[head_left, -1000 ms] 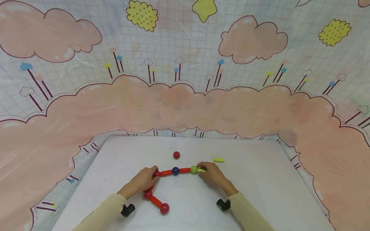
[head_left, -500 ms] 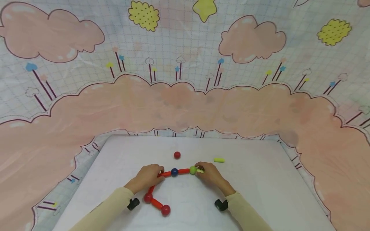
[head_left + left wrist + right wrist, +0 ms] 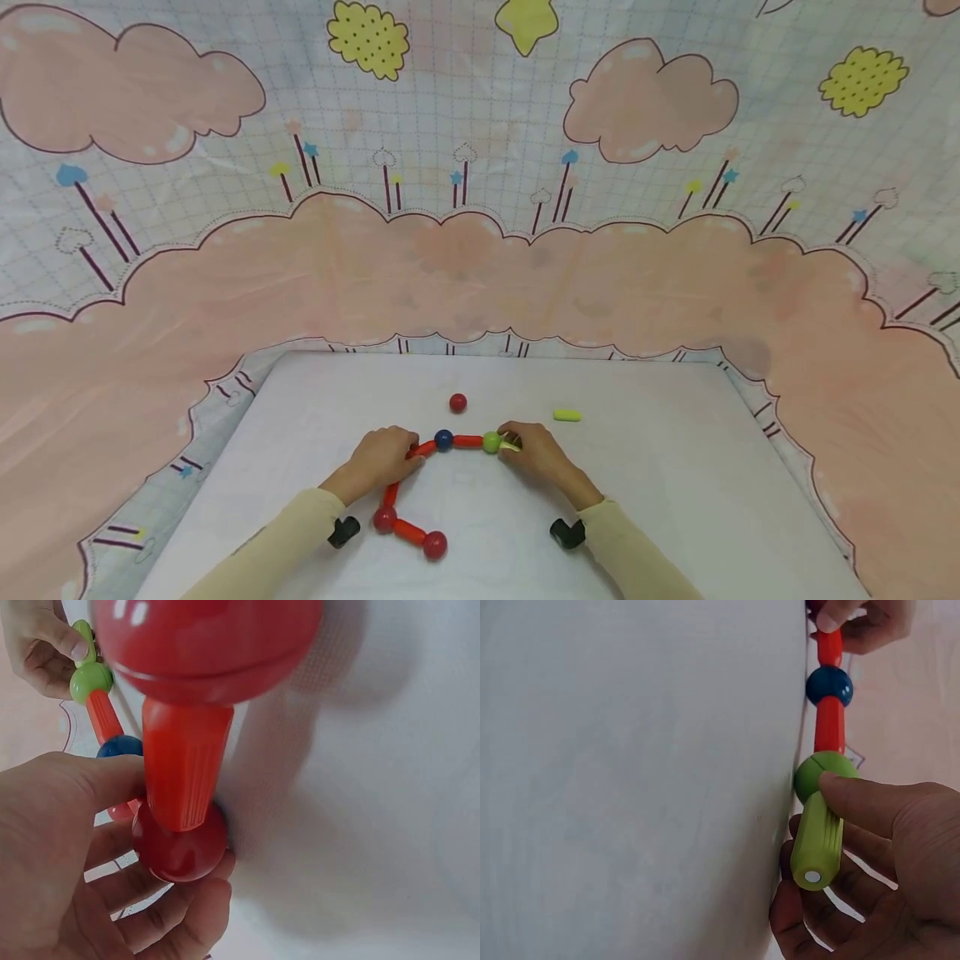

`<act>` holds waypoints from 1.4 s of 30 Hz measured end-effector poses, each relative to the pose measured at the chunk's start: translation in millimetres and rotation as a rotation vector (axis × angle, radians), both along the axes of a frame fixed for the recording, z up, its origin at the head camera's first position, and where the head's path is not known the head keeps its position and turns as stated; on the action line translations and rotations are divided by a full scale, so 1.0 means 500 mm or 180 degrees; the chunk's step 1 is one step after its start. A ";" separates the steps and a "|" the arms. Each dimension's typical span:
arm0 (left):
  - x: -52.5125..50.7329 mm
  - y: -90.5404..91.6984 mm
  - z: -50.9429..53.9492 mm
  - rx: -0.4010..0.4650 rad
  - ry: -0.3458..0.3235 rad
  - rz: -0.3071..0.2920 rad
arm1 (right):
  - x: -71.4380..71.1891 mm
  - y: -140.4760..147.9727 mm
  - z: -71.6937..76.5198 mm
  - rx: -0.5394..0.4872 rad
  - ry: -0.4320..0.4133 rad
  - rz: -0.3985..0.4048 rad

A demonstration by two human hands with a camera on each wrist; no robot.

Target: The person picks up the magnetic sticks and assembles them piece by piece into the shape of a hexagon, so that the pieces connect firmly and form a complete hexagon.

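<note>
A chain of balls and rods lies on the white table. My left hand [image 3: 380, 458] grips a red ball [image 3: 180, 844] at the chain's bend, fingers curled round it in the left wrist view. From there a red rod runs to a blue ball [image 3: 444, 440], and another red rod [image 3: 468, 442] to a green ball [image 3: 491, 442]. My right hand [image 3: 538, 454] holds the green end, thumb on the green ball [image 3: 823, 771] and fingers behind the green rod [image 3: 817, 840]. Toward the front, the chain continues through a red ball [image 3: 385, 520] and a red rod [image 3: 409, 532] to a red end ball [image 3: 435, 546].
A loose red ball [image 3: 458, 403] lies behind the chain. A loose yellow-green rod [image 3: 567, 415] lies behind my right hand. The white table [image 3: 675, 467] ends at a patterned cloth [image 3: 480, 283] at the back and sides.
The green and blue balls and my right hand have shifted left. My left hand has moved slightly right, covering the bend's red ball. The front end ball has moved slightly right.
</note>
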State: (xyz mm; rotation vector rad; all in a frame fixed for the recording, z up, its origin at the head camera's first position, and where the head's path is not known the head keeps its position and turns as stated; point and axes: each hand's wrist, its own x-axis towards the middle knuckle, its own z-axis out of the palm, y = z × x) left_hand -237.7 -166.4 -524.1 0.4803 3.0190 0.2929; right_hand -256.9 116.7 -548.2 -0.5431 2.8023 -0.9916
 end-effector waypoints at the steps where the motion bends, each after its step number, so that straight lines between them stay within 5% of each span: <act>1: -0.001 -0.001 0.000 0.0008 -0.0007 0.0018 | 0.000 -0.003 0.001 -0.0017 -0.0027 0.0007; 17: 0.020 -0.005 0.000 0.0375 -0.0465 0.0352 | 0.002 -0.034 0.005 -0.0011 -0.0025 0.0133; 26: 0.017 -0.004 0.022 0.0298 -0.0059 0.0396 | 0.010 -0.016 0.004 0.0128 -0.0032 0.0034; 32: -0.008 0.023 0.022 0.0531 0.0203 -0.0145 | 0.014 -0.005 0.002 0.0174 0.0026 -0.0018; 42: -0.046 0.122 0.010 0.0596 0.0212 -0.0998 | 0.013 0.001 -0.002 -0.0066 0.0133 -0.0091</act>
